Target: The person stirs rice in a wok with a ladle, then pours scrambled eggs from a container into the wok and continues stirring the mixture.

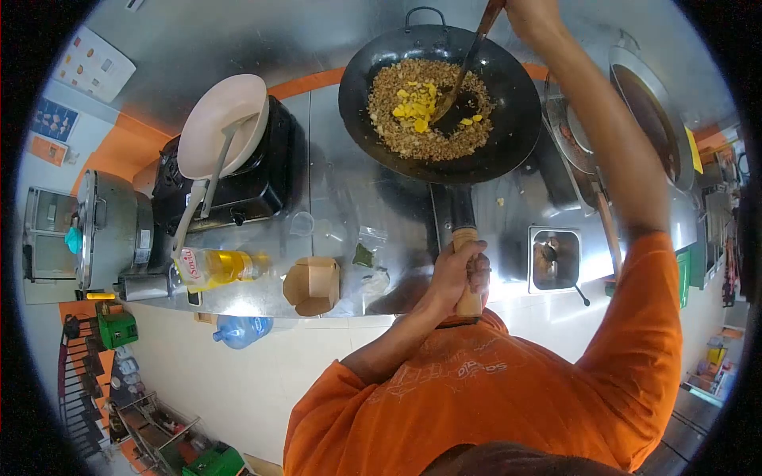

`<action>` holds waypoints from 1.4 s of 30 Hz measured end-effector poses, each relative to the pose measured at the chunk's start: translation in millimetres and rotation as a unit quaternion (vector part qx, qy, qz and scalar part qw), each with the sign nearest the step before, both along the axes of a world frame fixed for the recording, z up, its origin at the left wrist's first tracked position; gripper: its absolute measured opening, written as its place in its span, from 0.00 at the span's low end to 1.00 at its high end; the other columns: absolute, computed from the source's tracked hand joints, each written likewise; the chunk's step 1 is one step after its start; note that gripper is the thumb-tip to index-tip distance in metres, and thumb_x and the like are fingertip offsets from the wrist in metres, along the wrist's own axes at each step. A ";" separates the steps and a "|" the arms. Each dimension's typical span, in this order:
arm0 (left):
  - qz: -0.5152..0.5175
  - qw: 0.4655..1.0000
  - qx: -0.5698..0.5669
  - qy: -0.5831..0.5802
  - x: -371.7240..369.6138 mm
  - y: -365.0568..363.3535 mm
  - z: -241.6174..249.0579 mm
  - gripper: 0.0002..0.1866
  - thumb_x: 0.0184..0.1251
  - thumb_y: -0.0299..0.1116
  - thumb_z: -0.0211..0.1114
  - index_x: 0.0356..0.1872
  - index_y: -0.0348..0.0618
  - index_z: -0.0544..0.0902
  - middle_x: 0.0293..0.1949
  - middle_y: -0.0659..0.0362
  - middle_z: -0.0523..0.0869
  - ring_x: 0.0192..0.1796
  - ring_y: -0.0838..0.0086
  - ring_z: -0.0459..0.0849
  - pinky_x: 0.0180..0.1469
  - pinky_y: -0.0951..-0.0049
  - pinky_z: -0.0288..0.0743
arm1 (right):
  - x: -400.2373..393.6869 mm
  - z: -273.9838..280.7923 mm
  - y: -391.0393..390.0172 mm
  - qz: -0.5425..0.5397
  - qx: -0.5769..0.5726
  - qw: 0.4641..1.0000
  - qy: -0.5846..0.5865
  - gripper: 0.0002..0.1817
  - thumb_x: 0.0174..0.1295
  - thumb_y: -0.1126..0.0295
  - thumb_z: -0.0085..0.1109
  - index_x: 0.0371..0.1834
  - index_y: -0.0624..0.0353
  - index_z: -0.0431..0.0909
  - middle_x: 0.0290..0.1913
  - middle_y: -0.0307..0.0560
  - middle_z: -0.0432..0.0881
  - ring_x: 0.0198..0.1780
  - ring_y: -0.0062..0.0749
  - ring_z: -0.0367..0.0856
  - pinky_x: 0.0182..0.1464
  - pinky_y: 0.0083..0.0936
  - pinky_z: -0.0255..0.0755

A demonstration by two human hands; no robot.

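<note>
A black wok (512, 119) holds browned crumbly food, perhaps fried rice or mince (389, 135), with yellow pieces (414, 103) heaped near its middle. My left hand (462, 274) is wrapped round the wok's wooden handle (468, 305), close to my body. At the top edge of the view my right hand (533, 17), partly cut off, grips the upper end of a wooden spatula (468, 63). The spatula slants down into the wok, its blade touching the food beside the yellow pieces. What lies under the wok is hidden.
To the left, a pale pan (194, 135) with a grey spatula (221, 163) sits on a black portable stove (270, 182). An oil bottle (222, 268), a cardboard box (312, 285) and a small plastic bag (367, 247) lie near the counter's front. A metal container (554, 278) stands right.
</note>
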State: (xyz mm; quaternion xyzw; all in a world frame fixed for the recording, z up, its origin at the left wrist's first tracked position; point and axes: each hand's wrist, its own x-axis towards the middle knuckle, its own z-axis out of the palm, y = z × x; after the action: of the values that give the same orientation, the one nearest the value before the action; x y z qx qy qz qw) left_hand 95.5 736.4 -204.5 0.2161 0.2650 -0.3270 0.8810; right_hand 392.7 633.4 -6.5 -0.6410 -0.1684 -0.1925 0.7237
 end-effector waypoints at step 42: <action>-0.013 0.999 0.039 -0.018 2.7 4.2 5.2 0.10 0.69 0.35 0.62 0.33 0.40 0.74 0.20 0.63 0.71 0.16 0.78 0.69 0.17 0.73 0.66 | 1.5 19.2 2.0 -0.071 -0.007 0.996 -0.055 0.13 0.66 0.67 0.50 0.22 0.55 0.70 0.13 0.29 0.60 0.12 0.16 0.59 0.13 0.19 0.52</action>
State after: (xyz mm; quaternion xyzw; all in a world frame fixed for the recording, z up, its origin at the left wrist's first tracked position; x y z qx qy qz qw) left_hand 98.2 740.6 -199.2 0.2601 0.2588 -0.3238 0.8721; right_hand 394.2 635.4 12.8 -0.6445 -0.1630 -0.2774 0.6936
